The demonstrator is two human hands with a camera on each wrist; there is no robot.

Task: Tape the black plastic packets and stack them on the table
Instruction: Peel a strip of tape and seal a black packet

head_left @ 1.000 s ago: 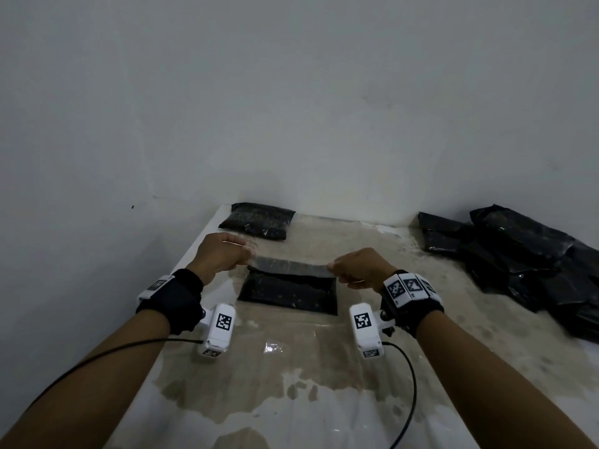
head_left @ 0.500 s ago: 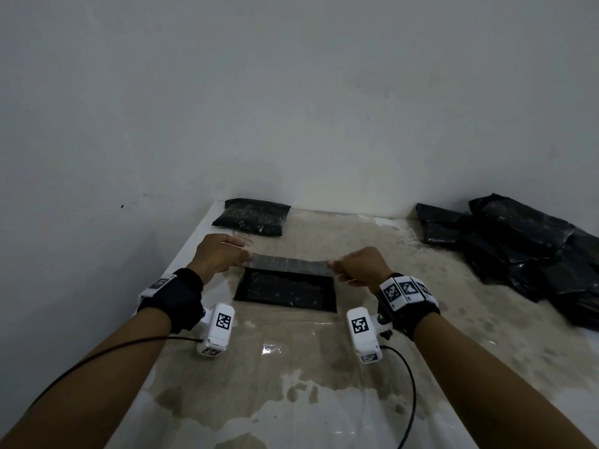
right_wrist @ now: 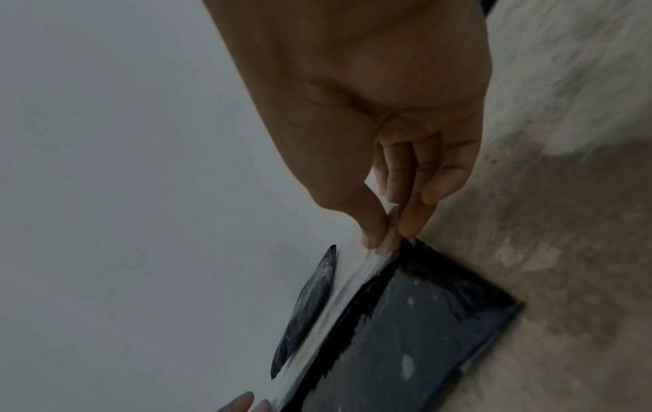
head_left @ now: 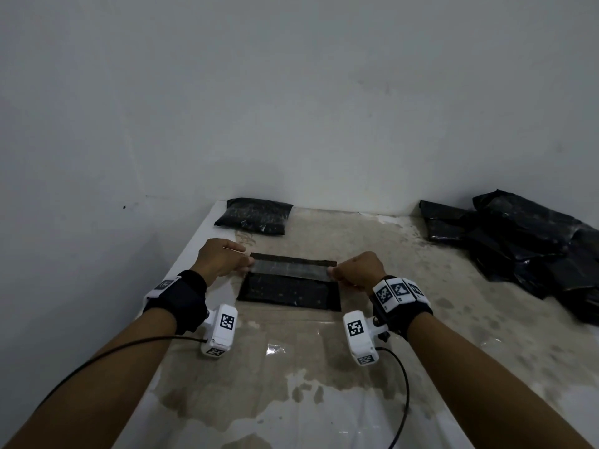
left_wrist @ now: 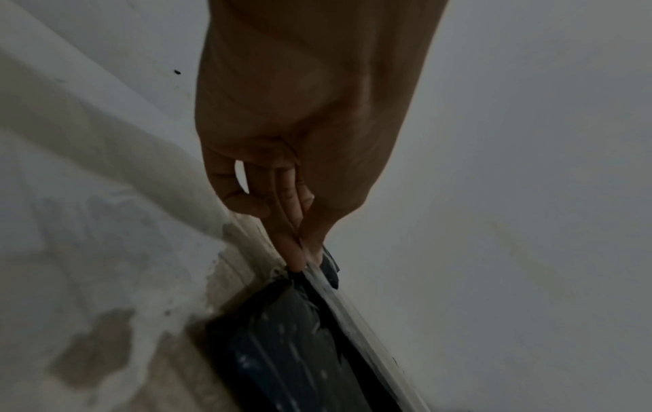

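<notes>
A flat black plastic packet [head_left: 288, 291] lies on the table [head_left: 291, 367] between my hands. A strip of clear tape [head_left: 290, 270] is stretched just above the packet's far half. My left hand [head_left: 223, 260] pinches the tape's left end [left_wrist: 310, 264]; my right hand [head_left: 355, 270] pinches its right end [right_wrist: 386, 239]. The wrist views show the packet [left_wrist: 292, 348] [right_wrist: 405, 334] under the tape [left_wrist: 352, 320] [right_wrist: 335, 301]. A filled black packet [head_left: 254, 216] lies at the table's far left, also in the right wrist view [right_wrist: 310, 303].
A heap of several black packets [head_left: 525, 244] fills the far right of the table by the wall [head_left: 291, 108]. The tabletop is covered with stained, wrinkled clear plastic sheet [head_left: 275, 351]. The table's left edge [head_left: 181, 270] runs close to my left hand.
The tape strip and both hands have come down closer to the packet, and the strip now covers its far half. The head view has tilted slightly.
</notes>
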